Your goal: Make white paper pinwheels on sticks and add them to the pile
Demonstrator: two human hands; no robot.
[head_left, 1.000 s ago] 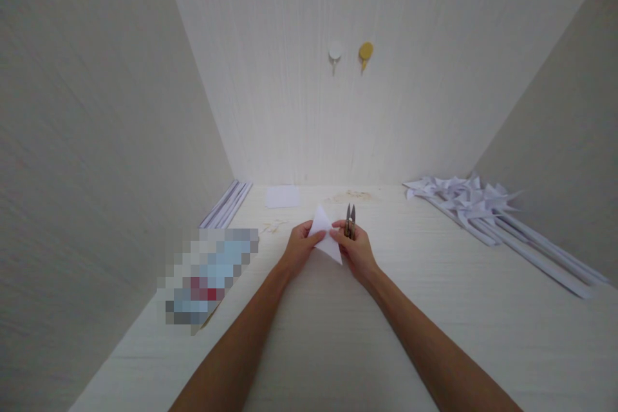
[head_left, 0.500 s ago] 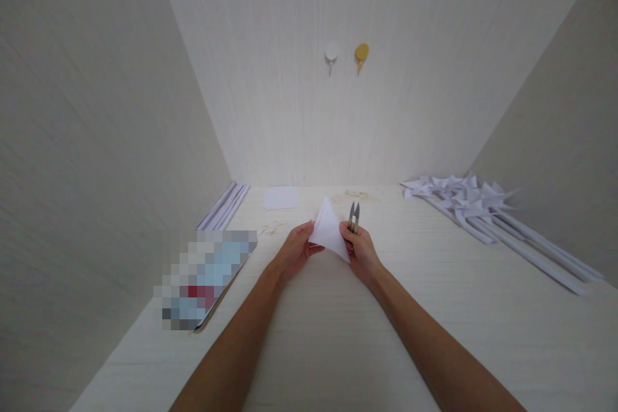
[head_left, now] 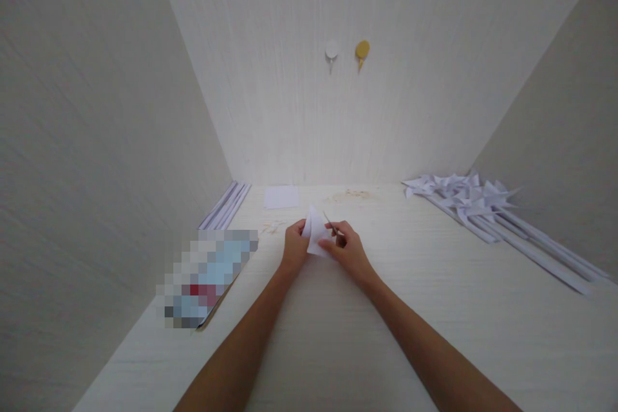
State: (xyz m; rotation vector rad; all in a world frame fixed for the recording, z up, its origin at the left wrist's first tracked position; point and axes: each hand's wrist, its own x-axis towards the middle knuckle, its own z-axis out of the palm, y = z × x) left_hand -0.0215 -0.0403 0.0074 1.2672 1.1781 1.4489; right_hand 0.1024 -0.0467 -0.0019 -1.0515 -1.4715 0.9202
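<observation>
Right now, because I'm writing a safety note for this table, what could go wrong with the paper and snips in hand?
First, the right hand holds the snips with the pointed end exposed beside the white paper, so the tip might nick it or catch a finger. Second, both hands, including the left hand, are on that thin sheet, so uneven pulling could crease or tear it.
</observation>
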